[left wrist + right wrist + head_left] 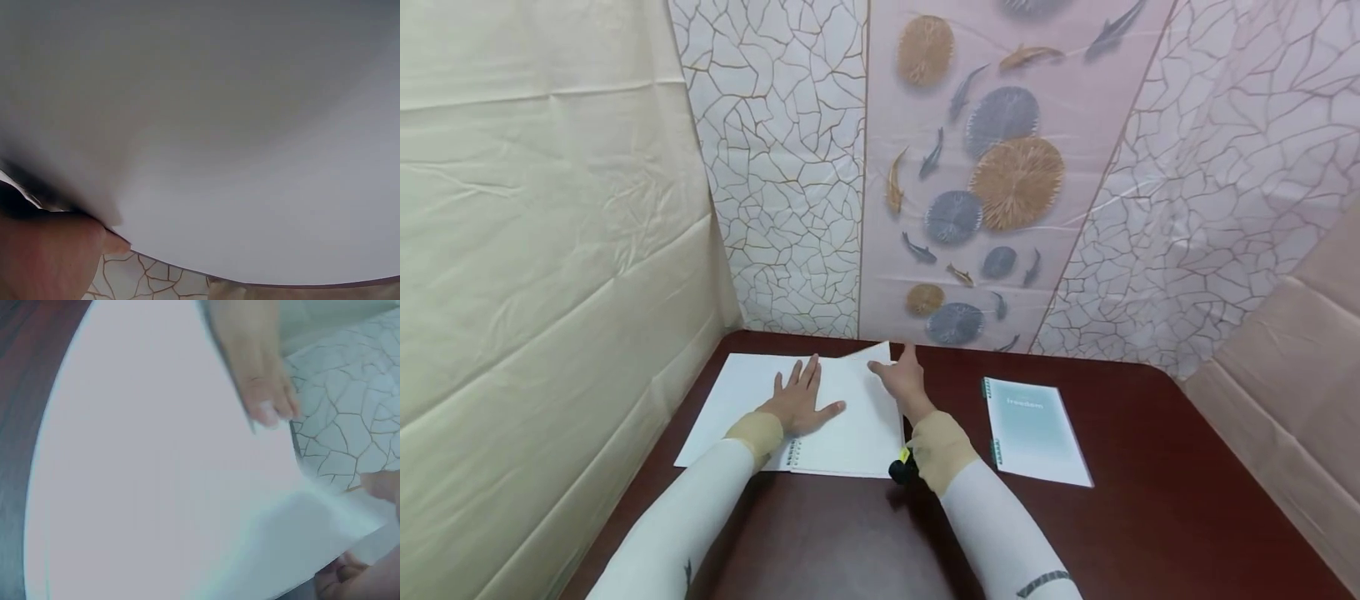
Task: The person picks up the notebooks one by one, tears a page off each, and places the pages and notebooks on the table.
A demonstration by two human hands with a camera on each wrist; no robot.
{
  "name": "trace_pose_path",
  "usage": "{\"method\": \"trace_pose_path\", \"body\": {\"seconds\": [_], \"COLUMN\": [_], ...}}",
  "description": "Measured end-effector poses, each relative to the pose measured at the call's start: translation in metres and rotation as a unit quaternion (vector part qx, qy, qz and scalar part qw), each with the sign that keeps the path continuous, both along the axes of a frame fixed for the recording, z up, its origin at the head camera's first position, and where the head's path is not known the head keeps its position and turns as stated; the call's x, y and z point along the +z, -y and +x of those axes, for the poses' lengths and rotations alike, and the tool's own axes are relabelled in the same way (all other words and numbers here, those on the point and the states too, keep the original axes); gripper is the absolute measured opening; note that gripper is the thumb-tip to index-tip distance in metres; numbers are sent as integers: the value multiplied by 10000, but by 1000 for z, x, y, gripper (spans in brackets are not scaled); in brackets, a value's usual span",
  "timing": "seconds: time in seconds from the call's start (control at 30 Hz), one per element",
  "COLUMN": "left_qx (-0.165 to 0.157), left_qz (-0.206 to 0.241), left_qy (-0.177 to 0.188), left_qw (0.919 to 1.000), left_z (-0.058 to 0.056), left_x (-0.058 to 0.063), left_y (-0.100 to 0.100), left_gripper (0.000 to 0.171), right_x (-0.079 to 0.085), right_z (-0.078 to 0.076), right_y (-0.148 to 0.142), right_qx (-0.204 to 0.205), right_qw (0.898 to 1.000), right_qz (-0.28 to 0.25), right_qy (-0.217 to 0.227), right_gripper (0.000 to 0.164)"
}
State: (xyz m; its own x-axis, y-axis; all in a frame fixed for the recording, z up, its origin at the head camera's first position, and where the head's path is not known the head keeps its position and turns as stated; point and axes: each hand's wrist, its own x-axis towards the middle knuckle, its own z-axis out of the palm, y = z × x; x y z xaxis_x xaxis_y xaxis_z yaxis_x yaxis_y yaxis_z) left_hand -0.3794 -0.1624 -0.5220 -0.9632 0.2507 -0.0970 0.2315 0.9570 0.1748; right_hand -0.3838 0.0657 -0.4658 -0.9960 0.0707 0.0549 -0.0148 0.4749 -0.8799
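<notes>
A spiral-bound notebook (850, 442) lies spread on the table with blank white pages. Near its coil binding, my left hand (801, 404) rests with fingers spread on the paper; in the left wrist view a thumb (56, 250) lies by white paper. My right hand (904, 383) is at the far right corner, where it pinches a white page (876, 352) between thumb and fingers. That page's corner is raised and bent in the right wrist view, where the right thumb (380, 485) is above it and curled fingers (340, 575) are below.
To the right lies a closed teal-and-white notebook (1037, 429) with a green coil binding. A small black object with a yellow mark (901, 468) shows beside my right wrist. The dark red table (1165, 467) meets patterned and beige wall coverings (790, 208).
</notes>
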Motion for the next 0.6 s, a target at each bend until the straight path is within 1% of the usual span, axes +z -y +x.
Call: {"method": "trace_pose_path", "body": {"seconds": [0.03, 0.07, 0.13, 0.17, 0.2, 0.27, 0.37, 0.43, 0.5, 0.6], "left_qx": [12, 13, -15, -61, -102, -152, -177, -140, -170, -265], "left_qz": [-38, -55, -33, 98, 164, 204, 32, -319, -525, -532], "left_qy": [9, 10, 11, -20, -24, -60, -266, -412, -581, -673], "left_qw": [10000, 10000, 10000, 9999, 9998, 9997, 9995, 9985, 9968, 9960], "left_z": [0, 0, 1, 0, 1, 2, 4, 6, 6, 6], "left_x": [0, 0, 2, 1, 3, 7, 13, 18, 21, 24], "left_y": [0, -1, -3, -4, -5, -6, -6, -6, -7, -10], "left_gripper": [114, 114, 114, 116, 115, 114, 114, 113, 115, 115], "right_x": [-1, -3, -10, -14, -19, -28, -38, -42, -44, -46], "right_z": [0, -1, -4, -6, -8, -11, -16, -19, -21, -22], "right_y": [-1, -1, -5, -7, -10, -14, -17, -17, -17, -17], "right_qx": [-79, -106, -55, -14, 25, 122, 273, 376, 427, 395], "right_qw": [9998, 9997, 9996, 9995, 9993, 9993, 9989, 9986, 9982, 9985], "right_qz": [-86, -66, 140, 255, 340, 349, 310, 290, 342, 365], "right_qy": [138, 213, 247, 198, 126, -10, -213, -242, -244, -129], "right_gripper": [83, 77, 63, 55, 48, 40, 38, 38, 38, 38]}}
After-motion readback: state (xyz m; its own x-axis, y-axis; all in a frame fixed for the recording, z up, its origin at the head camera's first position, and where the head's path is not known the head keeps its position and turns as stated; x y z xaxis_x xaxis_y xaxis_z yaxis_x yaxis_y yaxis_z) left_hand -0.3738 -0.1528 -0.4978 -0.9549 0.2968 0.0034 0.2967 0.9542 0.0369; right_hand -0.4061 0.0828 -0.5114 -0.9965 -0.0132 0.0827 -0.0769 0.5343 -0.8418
